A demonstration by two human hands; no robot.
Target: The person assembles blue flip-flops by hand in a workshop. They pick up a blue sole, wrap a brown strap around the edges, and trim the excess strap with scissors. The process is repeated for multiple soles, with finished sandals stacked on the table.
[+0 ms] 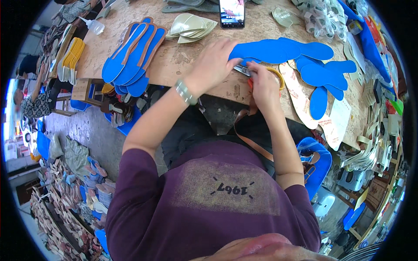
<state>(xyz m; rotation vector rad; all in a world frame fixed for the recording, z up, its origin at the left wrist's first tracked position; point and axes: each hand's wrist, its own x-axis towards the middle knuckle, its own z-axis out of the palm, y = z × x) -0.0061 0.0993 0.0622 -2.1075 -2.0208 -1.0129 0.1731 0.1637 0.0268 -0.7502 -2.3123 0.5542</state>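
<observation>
My left hand [214, 65], wearing a pale bracelet, is closed on the near end of a blue insole [270, 51], thumb and fingers pinching it. Close by, my right hand [264, 85] is wrapped around a pair of scissors [277, 77] with a yellow handle loop, the metal blades pointing toward the left hand. From below the right hand a brown strip [254, 147] hangs over the table edge toward my lap; I cannot make out how its upper end is held. Several loose blue insoles [320, 76] lie to the right, overlapping.
Brown-edged blue insoles [135, 56] are piled at left, beside yellow pieces [72, 56] and a squeeze bottle [95, 26]. Pale curved pieces [191, 27] and a phone [232, 14] are at the back. A blue bin [320, 167] stands below right. Another person [32, 102] is far left.
</observation>
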